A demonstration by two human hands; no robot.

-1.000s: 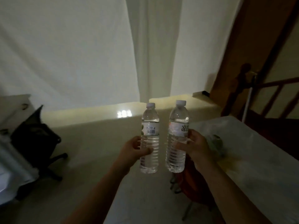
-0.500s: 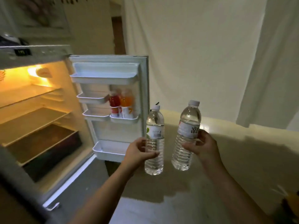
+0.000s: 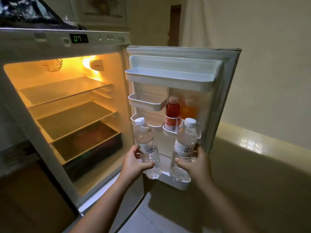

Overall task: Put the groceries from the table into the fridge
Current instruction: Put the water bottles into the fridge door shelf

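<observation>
The fridge [image 3: 94, 39] stands open in front of me, lit inside, its door [image 3: 223, 98] swung out to the right. My left hand [image 3: 133, 163] grips a clear water bottle [image 3: 145, 140] with a white cap. My right hand [image 3: 198, 165] grips a second water bottle [image 3: 185, 143] with a white label. Both bottles are upright in front of the door, just above its bottom bin [image 3: 178, 182]. A red drink bottle [image 3: 172, 111] and an orange drink bottle [image 3: 189, 110] stand in a door bin behind them.
Bare glass shelves [image 3: 64, 91] and a dark drawer [image 3: 94, 142] fill the fridge interior. The upper door bins [image 3: 168, 79] hold nothing. A cream ledge [image 3: 252, 148] runs along the wall at right. Dark items [image 3: 25, 10] lie on top of the fridge.
My view has swung left from the curtain and table to the open fridge. Both hands have carried the bottles up close to the door's lower bins.
</observation>
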